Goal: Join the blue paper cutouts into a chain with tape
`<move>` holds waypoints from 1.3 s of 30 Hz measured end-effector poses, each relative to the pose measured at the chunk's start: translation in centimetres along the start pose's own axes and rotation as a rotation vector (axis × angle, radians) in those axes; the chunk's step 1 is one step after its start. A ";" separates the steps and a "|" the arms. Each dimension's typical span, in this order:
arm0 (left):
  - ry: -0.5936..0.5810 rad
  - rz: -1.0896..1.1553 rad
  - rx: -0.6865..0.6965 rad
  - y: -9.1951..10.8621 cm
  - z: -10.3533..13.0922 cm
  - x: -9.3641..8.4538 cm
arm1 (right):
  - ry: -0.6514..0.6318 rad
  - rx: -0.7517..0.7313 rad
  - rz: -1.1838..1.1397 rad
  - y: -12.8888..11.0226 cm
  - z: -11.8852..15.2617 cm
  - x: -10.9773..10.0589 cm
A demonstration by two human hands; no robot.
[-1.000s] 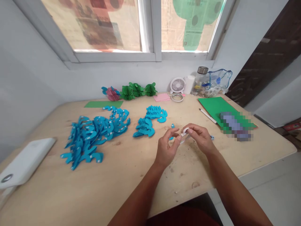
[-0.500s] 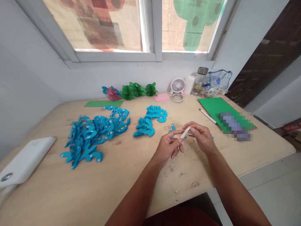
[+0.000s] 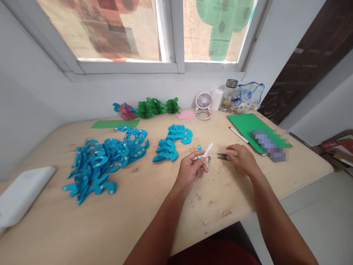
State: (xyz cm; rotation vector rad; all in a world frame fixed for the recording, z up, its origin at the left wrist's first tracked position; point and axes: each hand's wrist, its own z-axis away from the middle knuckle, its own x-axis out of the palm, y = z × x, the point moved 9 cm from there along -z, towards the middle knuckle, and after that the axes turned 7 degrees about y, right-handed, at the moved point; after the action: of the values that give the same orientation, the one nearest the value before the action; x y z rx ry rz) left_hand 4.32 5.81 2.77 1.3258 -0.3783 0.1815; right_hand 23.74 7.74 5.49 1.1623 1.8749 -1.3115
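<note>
And no word or number can be made out here! At one o'clock, faint print is seen on the newspaper-backed window pane with a green rounded shape (image 3: 220, 33), but it is too small and blurred to be read.

Pale wooden table (image 3: 154, 206) bearing blue paper cutouts (image 3: 104, 154), green sheets (image 3: 242, 129), a fan (image 3: 203, 100).

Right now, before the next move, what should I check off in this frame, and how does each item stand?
1. White strip held by the left hand: ok.
2. Scissors within reach of the right hand: ok, at its fingers.
3. Right hand's grip on the handles: cannot tell, fingers cover them.
4. Scissor tips pointing away from the left hand: not ok, they point towards it.
5. Scissor tips apart from the left hand: ok.
</note>
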 end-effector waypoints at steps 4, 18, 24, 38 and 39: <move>-0.026 -0.021 0.013 0.1 0.2 0.3 | -0.133 -0.082 0.231 0.8 1.0 0.8; -0.034 0.027 0.030 0.1 0.0 0.3 | -0.097 0.027 0.207 1.1 1.7 1.1; -0.058 0.080 0.008 0.1 0.2 0.5 | -0.069 0.222 -0.591 -0.8 1.4 0.5; 0.011 0.055 0.027 0.6 0.1 -0.3 | -0.255 0.363 -1.068 -5.2 2.5 4.6; 0.010 0.044 0.031 0.6 0.2 -0.3 | -0.261 0.374 -1.082 -5.1 2.5 4.6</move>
State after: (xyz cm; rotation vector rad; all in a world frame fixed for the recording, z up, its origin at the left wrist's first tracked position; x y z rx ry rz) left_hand 3.83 5.81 3.28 1.3474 -0.3978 0.2318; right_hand 17.00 6.19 3.04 -0.0198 2.1536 -2.2997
